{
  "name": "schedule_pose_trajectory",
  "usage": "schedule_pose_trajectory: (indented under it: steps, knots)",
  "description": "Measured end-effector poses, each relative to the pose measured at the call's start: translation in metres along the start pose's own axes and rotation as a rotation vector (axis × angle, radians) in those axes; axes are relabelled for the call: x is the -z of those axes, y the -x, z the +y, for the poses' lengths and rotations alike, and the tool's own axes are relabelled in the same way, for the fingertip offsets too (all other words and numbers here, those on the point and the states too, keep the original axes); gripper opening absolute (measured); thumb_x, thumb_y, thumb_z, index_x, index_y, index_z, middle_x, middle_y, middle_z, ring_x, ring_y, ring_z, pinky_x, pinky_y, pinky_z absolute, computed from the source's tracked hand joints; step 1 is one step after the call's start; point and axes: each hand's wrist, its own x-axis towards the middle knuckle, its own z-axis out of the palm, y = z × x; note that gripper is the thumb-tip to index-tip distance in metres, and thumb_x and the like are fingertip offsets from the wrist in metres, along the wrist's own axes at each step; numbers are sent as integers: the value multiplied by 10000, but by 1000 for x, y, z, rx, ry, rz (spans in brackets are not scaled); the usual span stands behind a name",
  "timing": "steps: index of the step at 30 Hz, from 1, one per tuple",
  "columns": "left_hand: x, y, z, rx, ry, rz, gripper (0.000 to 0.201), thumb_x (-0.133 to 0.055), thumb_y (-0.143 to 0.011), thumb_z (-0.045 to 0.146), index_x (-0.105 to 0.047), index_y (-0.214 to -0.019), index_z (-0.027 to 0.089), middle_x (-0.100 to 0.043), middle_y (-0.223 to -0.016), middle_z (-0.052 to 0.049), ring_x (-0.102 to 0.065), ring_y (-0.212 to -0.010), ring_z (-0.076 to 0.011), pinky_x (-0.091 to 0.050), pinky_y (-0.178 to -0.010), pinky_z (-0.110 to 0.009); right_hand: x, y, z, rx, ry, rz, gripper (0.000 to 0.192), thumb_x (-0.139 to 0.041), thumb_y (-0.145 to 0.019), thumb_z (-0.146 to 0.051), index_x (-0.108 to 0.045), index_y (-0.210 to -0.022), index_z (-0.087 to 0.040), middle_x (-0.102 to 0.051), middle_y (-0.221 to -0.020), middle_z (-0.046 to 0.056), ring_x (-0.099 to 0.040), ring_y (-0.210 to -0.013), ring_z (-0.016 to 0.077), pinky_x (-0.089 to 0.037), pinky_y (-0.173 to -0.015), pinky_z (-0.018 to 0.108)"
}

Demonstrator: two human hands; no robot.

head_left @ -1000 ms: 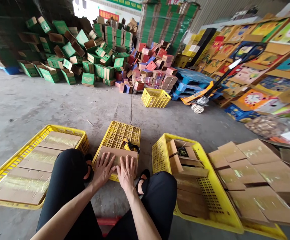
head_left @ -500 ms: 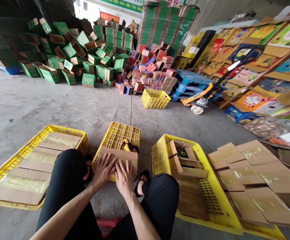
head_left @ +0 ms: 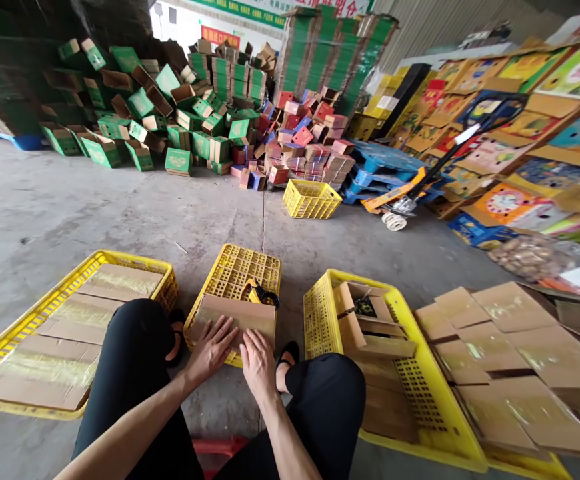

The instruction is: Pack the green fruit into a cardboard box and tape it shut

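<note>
Two-handed, rests left hand (head_left: pixel 215 348) and right hand (head_left: pixel 259 363) on a cardboard box (head_left: pixel 235 309), extending loose, unclenched fingers (head_left: pixel 221 329) across it. Places that box atop an upturned yellow plastic crate (head_left: pixel 244 264), near a yellow-and-black tape dispenser (head_left: pixel 255 293).

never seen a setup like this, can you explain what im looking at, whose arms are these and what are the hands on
There is no machine here: the arms are a person's own, seen by a camera worn on their head, looking forward and down. The left hand and right hand lie on a cardboard box, fingers stretched out; neither is wrapped around anything. The box sits on a yellow crate with its grid side up, and by its far edge is what looks like a tape dispenser. The crate on the left holds taped boxes; the crate on the right holds an open box.
</note>
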Motion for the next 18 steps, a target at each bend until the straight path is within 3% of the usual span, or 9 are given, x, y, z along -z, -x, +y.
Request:
schedule_pose_trajectory:
  steps: [8,13,18]
  knots:
    - [3,3,-2,27,29,-22,534,-481,-1021,240,-537,-1551,273,-419,-1684,-68,-408,-1538,-283,-341,-1231,-460,8,4,26,-95,104,110,396,-423,-1107,-287,-789,-1199,-165,-779,-1237,129,-733,-1136,250,-576,-1026,392]
    - [8,9,-5,78,31,-4,645,-559,-1009,382,-419,-1631,283,-317,-1731,-91,-380,-1553,-318,-355,-1221,-465,11,9,40,-120,114,167,409,-445,-1109,-344,-791,-1209,-152,-778,-1234,156,-744,-1130,256,-592,-1011,388]
    - [3,19,-18,224,27,89,792,-591,-998,430,-271,-1688,211,-210,-1753,-183,-281,-1588,-398,-339,-1227,-545,9,12,43,-121,94,159,464,-403,-1122,-372,-775,-1242,-121,-767,-1263,164,-744,-1152,245,-595,-1012,355]
